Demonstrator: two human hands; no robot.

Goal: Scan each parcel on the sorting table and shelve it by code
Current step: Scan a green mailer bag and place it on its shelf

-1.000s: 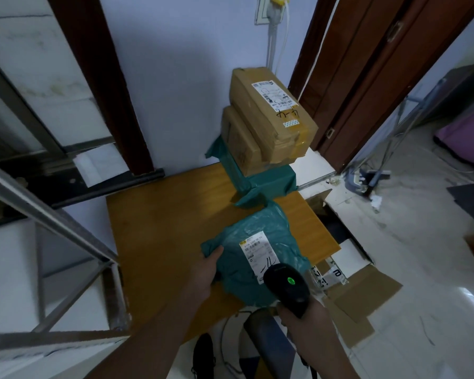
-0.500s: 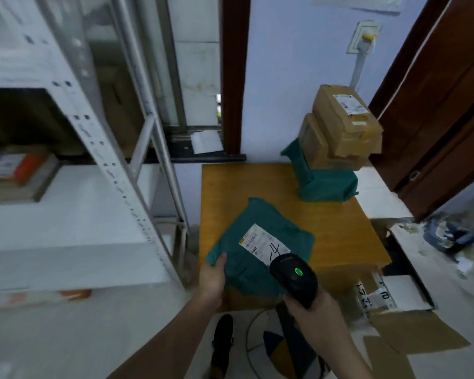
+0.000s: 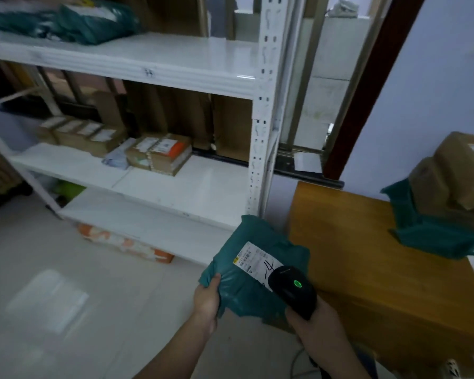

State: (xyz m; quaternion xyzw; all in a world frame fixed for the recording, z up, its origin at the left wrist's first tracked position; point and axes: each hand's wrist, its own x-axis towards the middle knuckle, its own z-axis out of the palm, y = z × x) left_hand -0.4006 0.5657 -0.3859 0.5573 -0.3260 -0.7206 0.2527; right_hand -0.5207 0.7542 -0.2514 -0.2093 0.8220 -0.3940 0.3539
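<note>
A green poly-bag parcel [image 3: 255,258] with a white label marked by hand hangs in the air left of the wooden sorting table [image 3: 367,255]. My left hand [image 3: 207,299] grips its lower left corner. My right hand [image 3: 315,326] holds a black scanner [image 3: 292,291] with a green light lit, its head over the label's right end. On the table's far right sit another green parcel [image 3: 433,239] and two brown cardboard boxes [image 3: 454,173] stacked on it.
A white metal shelf rack [image 3: 175,69] stands left of the table. Green bags [image 3: 74,20] lie on its upper shelf, cardboard boxes [image 3: 159,154] on the middle one, an orange-white parcel [image 3: 126,244] underneath. Tiled floor spreads at the lower left.
The view has swung left from the table to the shelf rack. The green parcel has left the tabletop and is now carried off its left edge, with the scanner still over the label.
</note>
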